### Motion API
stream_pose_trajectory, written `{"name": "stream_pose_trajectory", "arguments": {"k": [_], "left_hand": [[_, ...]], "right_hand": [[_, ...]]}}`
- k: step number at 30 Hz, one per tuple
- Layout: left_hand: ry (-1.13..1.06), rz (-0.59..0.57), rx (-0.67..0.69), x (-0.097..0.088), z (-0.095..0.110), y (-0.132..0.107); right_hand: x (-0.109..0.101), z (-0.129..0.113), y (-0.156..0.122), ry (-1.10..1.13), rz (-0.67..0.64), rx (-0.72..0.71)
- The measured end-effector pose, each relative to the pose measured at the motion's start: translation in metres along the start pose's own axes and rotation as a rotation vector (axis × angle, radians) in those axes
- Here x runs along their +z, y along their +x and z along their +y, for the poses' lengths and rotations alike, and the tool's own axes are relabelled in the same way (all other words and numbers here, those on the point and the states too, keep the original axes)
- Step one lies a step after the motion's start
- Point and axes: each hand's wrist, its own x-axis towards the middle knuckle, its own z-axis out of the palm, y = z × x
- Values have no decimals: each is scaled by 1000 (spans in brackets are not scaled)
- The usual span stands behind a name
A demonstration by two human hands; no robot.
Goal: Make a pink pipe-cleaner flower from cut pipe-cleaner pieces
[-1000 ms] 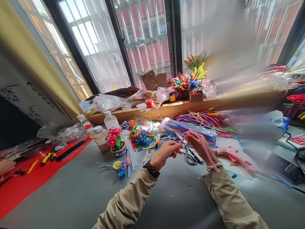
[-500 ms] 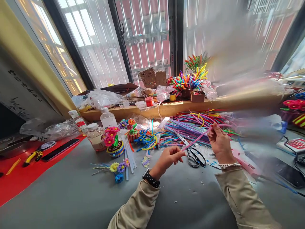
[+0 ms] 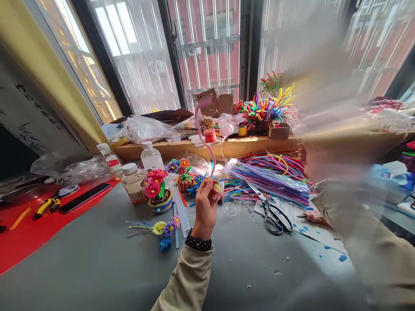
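Currently, the left hand [image 3: 206, 203] is holding a thin, fuzzy pink stem [image 3: 197, 120], its thumb and fingers pinching the lower end while the rest is curving loosely upward in front of the windowsill [image 3: 256, 149]. The right hand [image 3: 314, 163] is showing only as a blur beside the heap of coloured stems [image 3: 270, 179]; whether its fingers are gripping anything, I cannot tell. Between the hands, scissors [image 3: 275, 218] are lying on the grey table [image 3: 129, 268], and a small pot of pink flowers [image 3: 160, 201] is standing left of the left hand. For good handling, a light pinch seems to be serving best, since a hard squeeze would likely be kinking the stem. Its long free end is probably bending easily, so tilting it clear of the pot looks wise.
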Motion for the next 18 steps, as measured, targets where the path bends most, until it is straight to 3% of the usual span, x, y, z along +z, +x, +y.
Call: {"name": "stream_pose_trajectory", "arguments": {"k": [1,3,7,10,18], "left_hand": [[0,17,-4,0,-2,1],[20,35,-20,0,-6,1],[65,77,-47,0,-10,-1],[57,120,-71,0,-10,-2],[54,140,-83,0,-10,-2]], "right_hand": [[4,6,2,-61,0,-2],[12,20,4,-505,-51,-106],[23,42,10,-1276,-329,-362],[25,54,17,-1458,-429,-334],[29,80,13,-1670,-522,-248]]}}
